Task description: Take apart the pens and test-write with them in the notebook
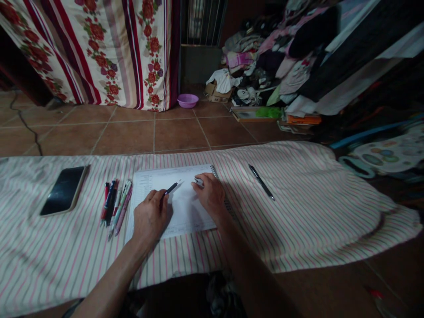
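A spiral notebook (159,179) lies open on a striped cloth (298,212) spread over the floor. My left hand (150,216) rests on the page, fingers closed round a dark pen (170,189) that points up and to the right. My right hand (210,194) lies on the page's right side near the spiral, fingers curled over a small pale object (198,180) that I cannot make out. Several coloured pens (115,204) lie just left of the notebook.
A dark phone (64,190) lies at the cloth's left. A lone black pen (261,182) lies to the right of the notebook. Beyond the cloth are brown floor tiles (132,132), a floral curtain (109,48), a purple bowl (187,100) and a heap of clothes (281,57).
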Demonstrator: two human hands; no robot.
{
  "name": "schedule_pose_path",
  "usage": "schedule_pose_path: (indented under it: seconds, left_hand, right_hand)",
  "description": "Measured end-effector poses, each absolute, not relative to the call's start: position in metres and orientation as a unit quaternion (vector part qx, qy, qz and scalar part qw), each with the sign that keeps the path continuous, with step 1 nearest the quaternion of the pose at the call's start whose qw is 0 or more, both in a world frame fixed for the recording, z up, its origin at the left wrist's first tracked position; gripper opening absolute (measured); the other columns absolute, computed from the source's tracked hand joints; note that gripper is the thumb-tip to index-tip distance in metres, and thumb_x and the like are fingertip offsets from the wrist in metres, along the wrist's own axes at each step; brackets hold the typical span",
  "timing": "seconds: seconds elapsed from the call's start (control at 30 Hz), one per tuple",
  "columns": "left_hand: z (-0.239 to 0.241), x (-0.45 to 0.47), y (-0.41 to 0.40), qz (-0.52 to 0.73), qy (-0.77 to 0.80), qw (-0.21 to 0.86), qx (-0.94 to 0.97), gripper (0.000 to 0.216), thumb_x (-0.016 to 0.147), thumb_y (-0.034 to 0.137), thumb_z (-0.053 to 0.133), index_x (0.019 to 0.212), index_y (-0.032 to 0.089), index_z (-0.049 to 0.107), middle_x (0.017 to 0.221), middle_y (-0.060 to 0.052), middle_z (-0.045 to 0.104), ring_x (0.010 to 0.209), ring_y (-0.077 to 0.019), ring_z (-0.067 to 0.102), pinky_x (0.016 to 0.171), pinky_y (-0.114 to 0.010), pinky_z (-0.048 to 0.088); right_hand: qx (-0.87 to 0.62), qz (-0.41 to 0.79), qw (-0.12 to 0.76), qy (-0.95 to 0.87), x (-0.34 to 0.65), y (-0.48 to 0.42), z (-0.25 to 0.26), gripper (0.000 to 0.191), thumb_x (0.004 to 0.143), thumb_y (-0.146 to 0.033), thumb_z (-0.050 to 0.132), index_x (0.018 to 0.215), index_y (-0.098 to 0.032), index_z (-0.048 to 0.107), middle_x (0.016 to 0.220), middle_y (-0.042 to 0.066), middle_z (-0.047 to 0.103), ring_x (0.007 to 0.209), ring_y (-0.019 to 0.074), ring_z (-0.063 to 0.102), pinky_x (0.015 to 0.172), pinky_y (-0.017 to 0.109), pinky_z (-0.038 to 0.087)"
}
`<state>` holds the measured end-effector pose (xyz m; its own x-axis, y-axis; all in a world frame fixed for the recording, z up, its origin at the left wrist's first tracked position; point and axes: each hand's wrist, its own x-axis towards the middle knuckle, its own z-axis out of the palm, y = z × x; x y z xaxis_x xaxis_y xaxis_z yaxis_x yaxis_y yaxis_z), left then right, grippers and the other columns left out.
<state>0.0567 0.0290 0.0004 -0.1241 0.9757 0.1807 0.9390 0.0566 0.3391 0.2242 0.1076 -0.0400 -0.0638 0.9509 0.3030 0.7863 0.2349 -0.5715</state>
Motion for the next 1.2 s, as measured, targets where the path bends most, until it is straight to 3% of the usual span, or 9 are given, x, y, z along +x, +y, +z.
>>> schedule_pose_path:
  seconds: [0.33, 0.67, 0.93, 1.2]
  left_hand:
    - [0.001, 0.056, 0.028, 0.191, 0.729, 0.044, 0.656, 0.029, 0.088, 0.03, 0.037, 0.1, 0.018, 0.061, 0.084, -0.003, 0.063, 0.067, -0.0153, 0.06, 0.054, -0.024, 0.037]
    - [0.001, 0.054, 0.029, 0.189, 0.731, 0.042, 0.654, 0.029, 0.088, 0.03, 0.037, 0.1, 0.018, 0.061, 0.082, -0.003, 0.063, 0.066, -0.0157, 0.059, 0.054, -0.025, 0.036]
    - [0.0, 0.053, 0.028, 0.188, 0.731, 0.038, 0.655, 0.03, 0.088, 0.031, 0.038, 0.101, 0.018, 0.061, 0.083, -0.003, 0.063, 0.066, -0.0158, 0.06, 0.054, -0.025, 0.035]
    - [0.0, 0.053, 0.028, 0.181, 0.734, 0.037, 0.654, 0.03, 0.088, 0.032, 0.038, 0.102, 0.018, 0.061, 0.084, -0.003, 0.063, 0.067, -0.0166, 0.06, 0.053, -0.026, 0.033]
  right_hand:
    - [-0.6, 0.137, 0.385, -0.688, 0.222, 0.106, -0.034, 0.024, 0.079, -0.027, 0.052, 0.099, -0.02, 0.063, 0.097, 0.007, 0.061, 0.072, 0.0162, 0.055, 0.075, 0.033, 0.045]
    - [-0.603, 0.178, 0.421, -0.654, 0.223, 0.108, -0.031, 0.022, 0.078, -0.023, 0.049, 0.092, -0.018, 0.064, 0.09, 0.008, 0.064, 0.063, 0.0147, 0.055, 0.071, 0.032, 0.046]
    - [-0.606, 0.209, 0.442, -0.627, 0.233, 0.114, -0.034, 0.028, 0.077, -0.018, 0.041, 0.091, -0.013, 0.065, 0.093, 0.012, 0.067, 0.078, 0.0179, 0.061, 0.077, 0.031, 0.047]
    - [-0.594, 0.25, 0.467, -0.605, 0.219, 0.104, -0.02, 0.026, 0.078, -0.029, 0.046, 0.09, -0.016, 0.066, 0.089, 0.008, 0.068, 0.066, 0.0143, 0.061, 0.067, 0.027, 0.048]
